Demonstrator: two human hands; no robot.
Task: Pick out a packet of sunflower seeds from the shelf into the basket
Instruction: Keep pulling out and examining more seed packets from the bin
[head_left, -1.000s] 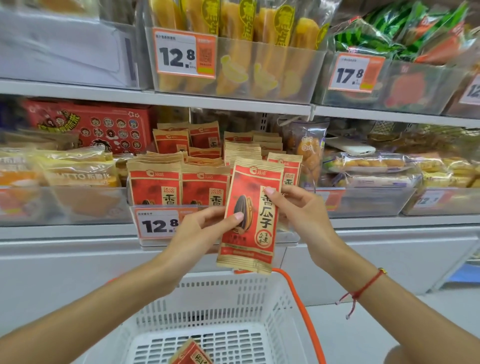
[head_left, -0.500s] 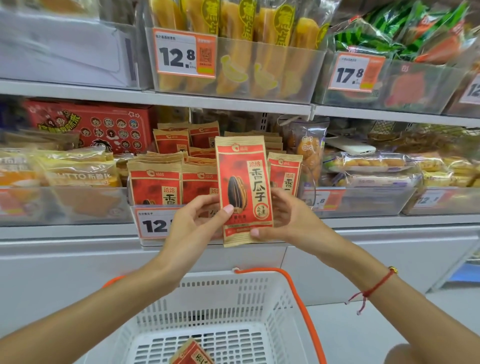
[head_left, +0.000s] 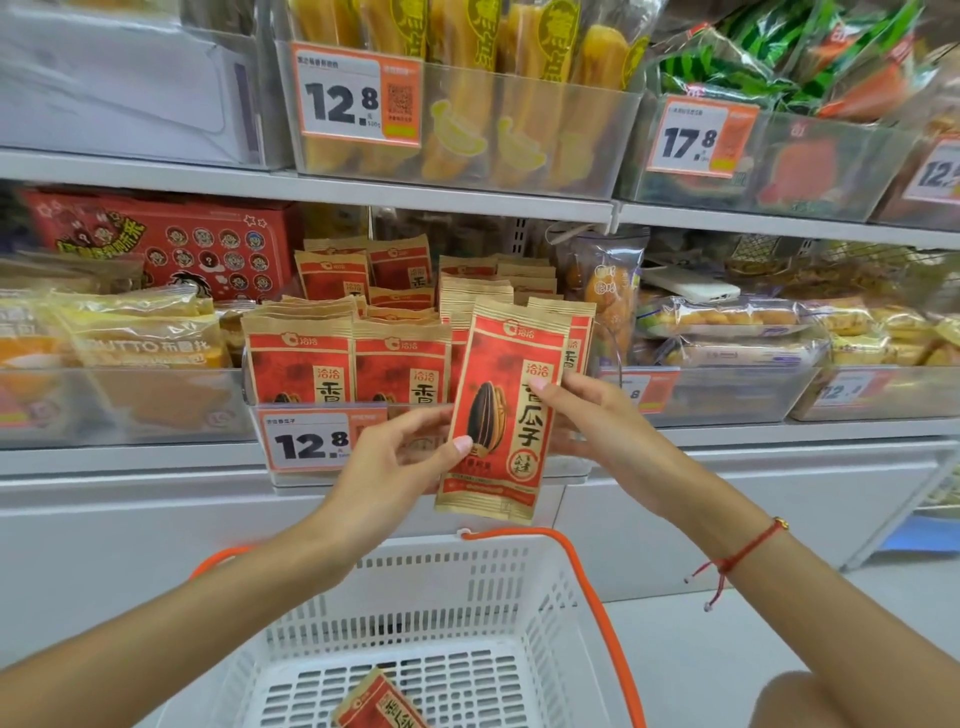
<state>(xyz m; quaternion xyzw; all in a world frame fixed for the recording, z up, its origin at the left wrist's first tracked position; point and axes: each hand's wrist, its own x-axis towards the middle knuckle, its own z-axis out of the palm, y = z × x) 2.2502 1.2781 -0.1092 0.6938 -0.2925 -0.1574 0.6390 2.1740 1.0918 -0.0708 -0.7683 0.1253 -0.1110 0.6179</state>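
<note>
Both hands, left hand (head_left: 400, 457) and right hand (head_left: 587, 415), pinch seed packet (head_left: 506, 410) off shelf; I still must drop it in basket (head_left: 467, 582).

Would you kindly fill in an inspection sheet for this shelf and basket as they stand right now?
Surface: white shelf, price tag 12.8 on its front edge.
Job's things: seed packet held upright above the basket; a second packet lies inside the basket; more packets stand in the shelf bin.
Clutter: red box, yellow snack bags, bread packs.
Grippers: left hand pinches the packet's lower left edge; right hand holds its right side.
Cables: nothing seen.
Surroundings: upper shelf bins with tags 12.8 and 17.8; red wrist string.
</note>
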